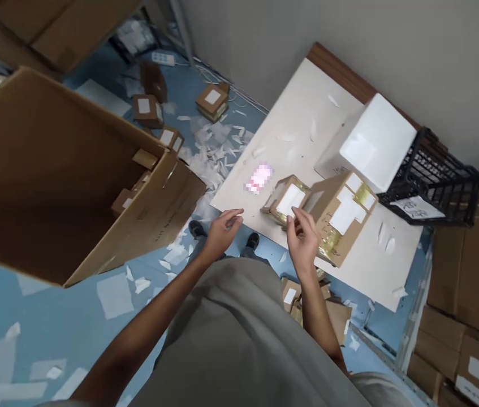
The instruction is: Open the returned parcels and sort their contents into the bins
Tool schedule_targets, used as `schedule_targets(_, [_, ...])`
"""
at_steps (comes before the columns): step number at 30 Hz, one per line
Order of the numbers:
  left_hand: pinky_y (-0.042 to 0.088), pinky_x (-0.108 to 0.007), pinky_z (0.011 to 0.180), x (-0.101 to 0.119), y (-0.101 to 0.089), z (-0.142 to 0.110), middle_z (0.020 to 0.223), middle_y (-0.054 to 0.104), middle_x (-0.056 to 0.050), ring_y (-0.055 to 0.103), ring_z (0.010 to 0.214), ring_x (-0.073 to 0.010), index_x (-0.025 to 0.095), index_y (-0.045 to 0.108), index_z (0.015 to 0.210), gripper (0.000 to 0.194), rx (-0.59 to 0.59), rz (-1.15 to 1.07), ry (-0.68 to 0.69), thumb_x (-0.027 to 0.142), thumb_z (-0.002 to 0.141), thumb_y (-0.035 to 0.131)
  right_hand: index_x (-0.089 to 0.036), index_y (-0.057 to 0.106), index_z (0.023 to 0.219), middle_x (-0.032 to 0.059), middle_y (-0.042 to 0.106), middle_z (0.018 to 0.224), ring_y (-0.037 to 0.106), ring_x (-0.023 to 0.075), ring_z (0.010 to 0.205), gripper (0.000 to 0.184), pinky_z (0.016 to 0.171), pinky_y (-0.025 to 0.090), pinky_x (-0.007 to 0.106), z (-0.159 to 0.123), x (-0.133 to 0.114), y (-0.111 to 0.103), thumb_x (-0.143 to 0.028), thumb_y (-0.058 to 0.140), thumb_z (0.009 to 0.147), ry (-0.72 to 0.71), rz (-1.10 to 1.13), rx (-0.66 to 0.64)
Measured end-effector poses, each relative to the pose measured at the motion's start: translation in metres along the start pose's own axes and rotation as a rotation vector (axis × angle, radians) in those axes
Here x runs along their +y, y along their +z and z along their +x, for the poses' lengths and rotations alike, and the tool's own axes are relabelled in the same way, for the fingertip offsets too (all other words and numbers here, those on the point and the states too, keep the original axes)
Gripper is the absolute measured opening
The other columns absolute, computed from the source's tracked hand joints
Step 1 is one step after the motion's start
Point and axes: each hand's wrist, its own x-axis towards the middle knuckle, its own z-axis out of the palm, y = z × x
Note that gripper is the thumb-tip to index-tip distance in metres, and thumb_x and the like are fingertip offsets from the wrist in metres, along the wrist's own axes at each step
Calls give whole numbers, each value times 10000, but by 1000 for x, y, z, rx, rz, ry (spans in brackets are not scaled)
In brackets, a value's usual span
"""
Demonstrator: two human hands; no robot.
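My left hand (223, 233) hovers just off the front edge of the white table, fingers stretched out and thumb apart, with nothing in it. My right hand (304, 238) is half curled, with a gap between thumb and fingers. Its fingertips overlap the near side of a small cardboard box (289, 199) with a white label; whether they touch it I cannot tell. Against that box stands a bigger taped carton (347, 229) with several white labels and yellowish tape. A blurred pink-and-white item (259, 178) lies left of the small box.
On the white table (290, 118) stand a white foam box (377, 141) and a black plastic crate (443, 178). A large open carton (137, 226) at left holds small boxes. Paper scraps (214, 147) litter the blue floor. Stacked cartons (464, 265) line the right side.
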Motion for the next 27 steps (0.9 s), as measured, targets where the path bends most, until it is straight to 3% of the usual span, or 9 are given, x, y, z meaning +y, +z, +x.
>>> schedule_targets(8, [630, -424, 1112, -61, -159, -19, 1384, 832, -142, 798, 1243, -304, 194, 843, 1299, 509, 342, -181, -213, 546, 960, 701, -234, 865, 1305, 132, 844, 1284, 787, 189, 903, 360, 717, 646, 295, 0, -120, 165, -445, 614, 1156, -127, 97, -437])
schedule_targets(14, [602, -433, 1174, -102, -287, -40, 1378, 843, -123, 794, 1259, -297, 184, 842, 1279, 446, 573, -248, -391, 453, 967, 674, -247, 858, 1334, 144, 837, 1343, 819, 259, 1148, 383, 912, 701, 371, -8, -194, 287, -455, 590, 1157, -199, 83, -785])
schedule_targets(17, [605, -428, 1179, -121, -339, -47, 1380, 841, -134, 783, 1286, -299, 151, 834, 1293, 437, 694, -308, -466, 401, 966, 688, -242, 851, 1342, 138, 836, 1357, 808, 261, 1212, 400, 951, 697, 368, -6, -222, 337, -462, 567, 1166, -263, 50, -911])
schedule_targets(22, [639, -383, 1089, -166, -390, -40, 1346, 840, -156, 798, 1178, -257, 88, 802, 1375, 478, 823, -427, -574, 329, 977, 697, -211, 839, 1357, 130, 838, 1366, 818, 242, 1156, 393, 994, 672, 336, 7, -248, 416, -439, 583, 1167, -335, -14, -1101])
schedule_targets(27, [614, -335, 1102, -231, -408, -12, 1358, 838, -171, 780, 1197, -236, 54, 780, 1412, 454, 811, -409, -807, 237, 1017, 653, -202, 832, 1396, 97, 855, 1374, 833, 231, 1114, 340, 1073, 621, 320, 20, -252, 516, -315, 624, 1151, -288, -215, -1359])
